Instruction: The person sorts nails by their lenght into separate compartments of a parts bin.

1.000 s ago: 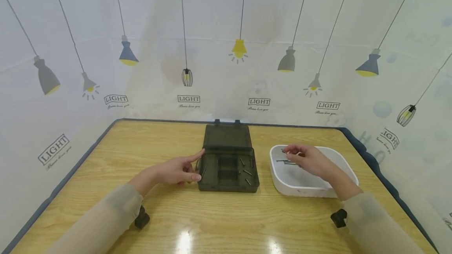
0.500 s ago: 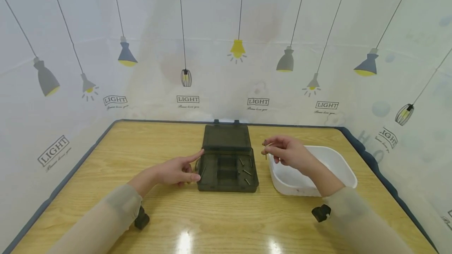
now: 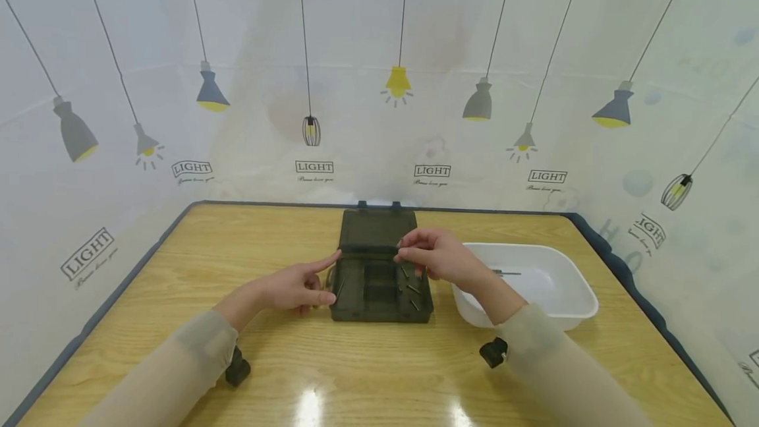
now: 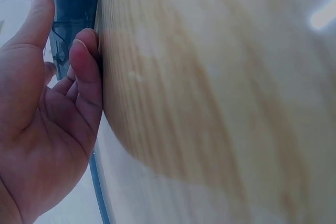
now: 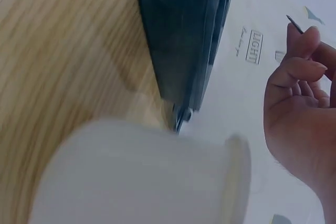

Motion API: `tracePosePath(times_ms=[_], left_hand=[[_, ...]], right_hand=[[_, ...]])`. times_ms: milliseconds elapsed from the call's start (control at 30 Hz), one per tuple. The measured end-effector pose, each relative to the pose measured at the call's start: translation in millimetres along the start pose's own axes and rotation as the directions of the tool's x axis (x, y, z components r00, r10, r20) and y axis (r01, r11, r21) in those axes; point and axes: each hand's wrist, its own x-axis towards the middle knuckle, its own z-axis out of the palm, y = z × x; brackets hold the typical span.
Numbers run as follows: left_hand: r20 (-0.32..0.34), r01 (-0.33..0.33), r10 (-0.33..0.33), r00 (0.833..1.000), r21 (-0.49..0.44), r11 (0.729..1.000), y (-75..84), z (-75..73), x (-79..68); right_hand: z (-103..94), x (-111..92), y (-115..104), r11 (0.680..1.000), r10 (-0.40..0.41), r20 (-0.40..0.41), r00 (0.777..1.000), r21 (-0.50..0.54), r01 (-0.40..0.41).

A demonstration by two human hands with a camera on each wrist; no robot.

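Note:
An organizer box (image 3: 381, 313) of dark translucent plastic stands at mid-table with its lid (image 3: 378, 229) laid back. At the box's left side is my left hand (image 3: 290, 287), index finger and thumb stretched apart against the edge; the left wrist view shows the other fingers bent. My right hand (image 3: 435, 257) is over the box's right rear part. It pinches a thin pointed nail (image 5: 294, 23) between thumb and fingertips. Several small metal fasteners (image 3: 414, 288) lie in the right compartment, and one long thin piece (image 3: 341, 287) in the left compartment.
Right of the box stands a white tray (image 3: 569, 282), with a few thin metal fasteners (image 3: 506, 273) lying in it. The right forearm passes over its left end. Behind the wooden table (image 3: 356, 368) hangs a lamp-printed curtain (image 3: 367, 38).
My right hand has lifted the nail out of the white tray and carried it left to above the box's right part. The left hand has stayed at the box's left side.

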Motion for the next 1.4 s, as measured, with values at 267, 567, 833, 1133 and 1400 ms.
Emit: tracePosePath(times_ms=[267, 567, 833, 1133, 1400], left_hand=[[0.001, 0.000, 0.000, 1.000, 0.012, 1.000, 0.8, -0.2, -0.2], [-0.003, -0.004, 0.004, 1.000, 0.030, 1.000, 0.8, -1.3, -0.8], [-0.006, 0.005, -0.005, 1.000, 0.020, 1.000, 0.2, -1.6, -0.5], [0.000, 0.003, -0.003, 1.000, 0.013, 1.000, 0.5, -2.2, 0.2], [0.010, 0.002, -0.002, 1.000, 0.003, 1.000, 0.2, -1.5, -0.2]], right_hand=[[36.6, 17, -6, 0.999, -0.032, 0.006, 0.999, -0.029, 0.032], [60.6, 31, -5, 1.000, 0.008, 0.045, 0.999, -0.014, -0.007], [68.4, 38, 1, 0.998, 0.026, 0.039, 0.999, -0.064, -0.023], [71.1, 36, -3, 0.996, 0.052, 0.034, 0.998, -0.076, -0.049], [59.2, 26, 1, 0.996, 0.016, 0.034, 0.999, -0.088, -0.013]])
